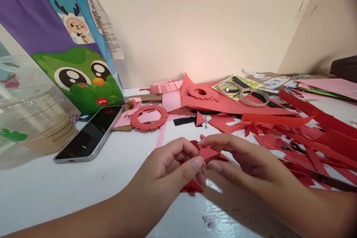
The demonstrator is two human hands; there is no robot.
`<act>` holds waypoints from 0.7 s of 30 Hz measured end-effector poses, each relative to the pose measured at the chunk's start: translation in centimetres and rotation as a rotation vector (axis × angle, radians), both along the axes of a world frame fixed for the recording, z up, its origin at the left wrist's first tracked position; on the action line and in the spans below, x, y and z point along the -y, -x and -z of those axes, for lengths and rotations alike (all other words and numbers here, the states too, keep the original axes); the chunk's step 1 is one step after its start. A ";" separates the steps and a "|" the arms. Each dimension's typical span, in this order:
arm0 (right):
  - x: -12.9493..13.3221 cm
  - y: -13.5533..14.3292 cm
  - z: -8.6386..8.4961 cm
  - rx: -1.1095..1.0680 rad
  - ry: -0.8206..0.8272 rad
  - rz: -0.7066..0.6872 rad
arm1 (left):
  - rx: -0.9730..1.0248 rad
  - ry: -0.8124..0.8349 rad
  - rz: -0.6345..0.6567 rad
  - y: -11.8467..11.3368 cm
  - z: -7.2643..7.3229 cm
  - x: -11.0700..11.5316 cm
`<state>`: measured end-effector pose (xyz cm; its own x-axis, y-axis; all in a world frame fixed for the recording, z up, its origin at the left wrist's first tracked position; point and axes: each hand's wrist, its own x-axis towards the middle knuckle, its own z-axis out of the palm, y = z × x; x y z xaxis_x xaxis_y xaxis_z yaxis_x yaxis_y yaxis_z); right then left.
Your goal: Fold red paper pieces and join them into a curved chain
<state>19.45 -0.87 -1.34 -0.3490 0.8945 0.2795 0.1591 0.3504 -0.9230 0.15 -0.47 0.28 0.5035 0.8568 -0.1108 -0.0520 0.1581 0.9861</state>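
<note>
Near the desk's (pixel 55 189) front edge, the left hand (pixel 170 167) and right hand (pixel 240 160) meet over a small folded red paper piece (pixel 208 153). Both pinch it: the left thumb and fingers close on its left side, the right fingertips press its right side. The piece is held just above the white desk, with another red point (pixel 192 186) showing below the left thumb.

To the right lies a heap of red scraps (pixel 301 137), with a dark blade-like strip (pixel 320 176) on its near side. To the left a phone (pixel 90 134) lies face up, screen dark, beside a clear plastic cup (pixel 30 108) at the left edge.

Farther back, a red paper ring (pixel 149 118) lies on pink paper, a large red sheet (pixel 223 102) spreads behind it, and a tape roll (pixel 254 96) rests on that sheet. A purple and green paper bag (pixel 61 37) stands at the back left, against the wall.
</note>
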 end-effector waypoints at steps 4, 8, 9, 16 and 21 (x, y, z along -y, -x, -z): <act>-0.1 -0.1 0.2 0.011 -0.048 0.031 | -0.028 -0.030 0.033 0.0 0.1 0.0; -0.1 0.1 0.1 0.012 -0.105 0.061 | -0.044 -0.047 0.018 0.0 0.1 0.3; -0.1 0.2 0.0 0.014 -0.115 0.067 | -0.049 -0.055 0.017 -0.1 0.1 0.3; 0.0 0.0 0.0 0.025 -0.145 0.062 | -0.072 -0.093 0.034 -0.2 -0.2 0.0; 0.0 -0.1 0.1 0.018 -0.173 0.057 | -0.072 -0.082 0.050 -0.1 0.0 -0.1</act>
<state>19.53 -0.87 -1.43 -0.3056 0.8520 0.4252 0.1989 0.4938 -0.8465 0.23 -0.40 0.29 0.5395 0.8383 -0.0785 0.0251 0.0772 0.9967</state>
